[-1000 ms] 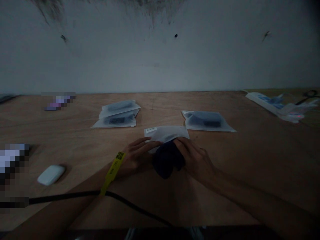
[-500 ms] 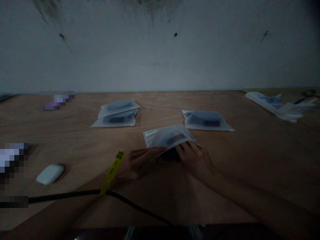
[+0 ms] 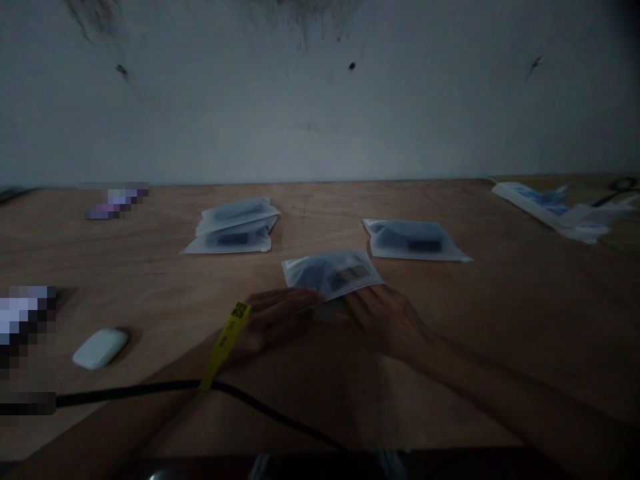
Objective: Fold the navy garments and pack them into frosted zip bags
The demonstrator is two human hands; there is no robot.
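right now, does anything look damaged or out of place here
The pale grey wall has dark, streaky stains high up, so it looks dirty or damaged. At left, one frosted white plastic bag lies crookedly, partly over a second frosted bag; nothing looks spilled.

Dim; wall (image 3: 300, 140) greyed; tabletop (image 3: 320, 373) shadowed low centre; top right corner blackened; left partly pixelated.

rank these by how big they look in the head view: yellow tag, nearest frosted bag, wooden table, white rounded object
1. wooden table
2. nearest frosted bag
3. yellow tag and white rounded object: too alike in area to rank
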